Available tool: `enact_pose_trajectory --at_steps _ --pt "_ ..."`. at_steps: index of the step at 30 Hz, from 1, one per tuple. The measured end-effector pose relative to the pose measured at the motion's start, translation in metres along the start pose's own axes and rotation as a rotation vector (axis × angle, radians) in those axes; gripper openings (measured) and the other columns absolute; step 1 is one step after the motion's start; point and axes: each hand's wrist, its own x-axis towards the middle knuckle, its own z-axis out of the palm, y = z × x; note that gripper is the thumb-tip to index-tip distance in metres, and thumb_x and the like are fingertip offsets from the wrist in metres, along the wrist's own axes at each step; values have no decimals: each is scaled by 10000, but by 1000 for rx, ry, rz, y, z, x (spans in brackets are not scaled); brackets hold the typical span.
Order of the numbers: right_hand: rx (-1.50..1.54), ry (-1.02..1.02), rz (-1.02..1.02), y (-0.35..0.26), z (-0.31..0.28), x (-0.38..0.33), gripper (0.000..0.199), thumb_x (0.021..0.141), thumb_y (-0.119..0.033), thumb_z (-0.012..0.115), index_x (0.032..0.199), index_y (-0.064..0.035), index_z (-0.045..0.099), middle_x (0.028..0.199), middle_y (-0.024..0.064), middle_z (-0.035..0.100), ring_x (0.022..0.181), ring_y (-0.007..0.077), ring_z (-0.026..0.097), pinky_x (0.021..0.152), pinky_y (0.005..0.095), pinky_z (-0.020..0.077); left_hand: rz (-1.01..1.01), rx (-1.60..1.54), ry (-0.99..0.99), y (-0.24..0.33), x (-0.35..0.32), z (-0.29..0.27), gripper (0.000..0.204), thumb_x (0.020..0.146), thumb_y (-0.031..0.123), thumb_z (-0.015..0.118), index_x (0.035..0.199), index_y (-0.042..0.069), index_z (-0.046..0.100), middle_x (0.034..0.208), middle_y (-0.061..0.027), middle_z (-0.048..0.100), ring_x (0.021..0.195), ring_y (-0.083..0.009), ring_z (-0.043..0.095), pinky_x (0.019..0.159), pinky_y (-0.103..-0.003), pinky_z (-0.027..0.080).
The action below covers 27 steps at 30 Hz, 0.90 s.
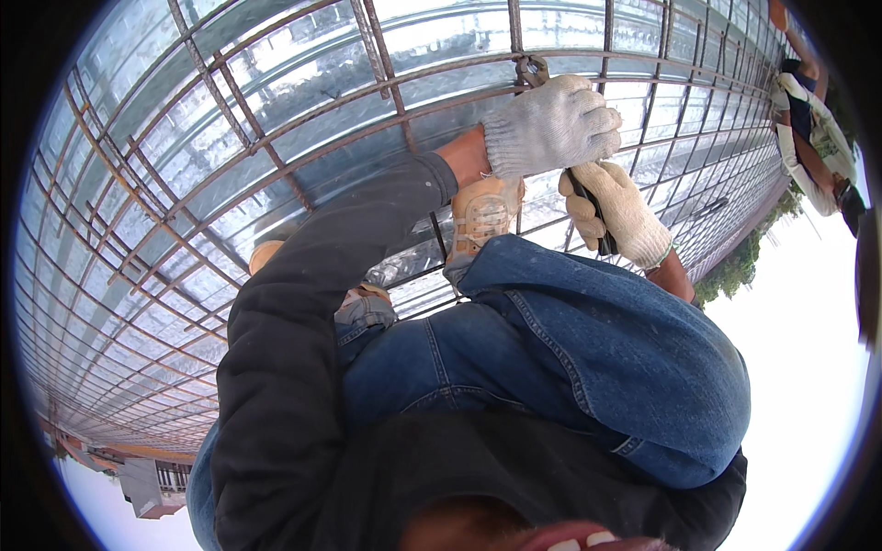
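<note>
My left hand, in a pale knitted glove, is closed with its fingers curled; what they hold, if anything, is hidden. Beside its knuckles, the rusty metal jaws of what look like pincers sit at a crossing of the rebar grid. My right hand, in a cream glove, grips the black handle of the pincers just below the left hand. The left glove covers the stretch between handle and jaws.
Shiny corrugated metal sheeting lies under the bars. My tan laced shoe stands on the grid between my arms, near my bent knee. Another person is at the far right. A building shows lower left.
</note>
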Motion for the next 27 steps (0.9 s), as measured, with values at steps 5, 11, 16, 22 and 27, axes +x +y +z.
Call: enact_pose_trajectory --at_steps 5,11,16,22,27 --pt "-67 -105 -42 3 -19 6 440 1153 -411 574 1181 17 673 777 35 687 583 118 656 493 268 545 -2 -148 -379 -2 8 -1 275 892 270 788 1162 224 768 1146 14 748 1137 -190 726 1016 -414 574" --pt "-1130 711 -294 22 21 -18 620 1105 -413 671 1558 -1 574 1144 252 763 1048 356 791 911 512 633 -100 -216 -250 0 15 15 158 874 212 776 1018 155 809 858 -59 760 863 -238 799 816 -427 646" --pt "-1140 844 -215 35 43 -8 550 1119 -332 660 1579 -54 548 1260 259 743 1140 403 774 940 539 625 -115 -280 -277 1 15 23 150 859 176 780 995 145 835 895 -93 803 859 -282 812 791 -431 667" --pt "-911 758 -224 60 47 9 490 1148 -344 608 1521 -27 585 1182 284 776 1136 469 770 919 535 616 -64 -368 -365 -9 6 13 148 825 188 813 955 130 852 841 -133 805 792 -314 811 735 -430 669" --pt "-728 668 -317 60 48 12 536 1164 -431 569 1430 29 643 866 180 721 764 306 719 698 438 567 46 -152 -466 -5 12 -5 265 865 202 827 1130 186 816 958 -40 790 954 -245 789 979 -401 609"
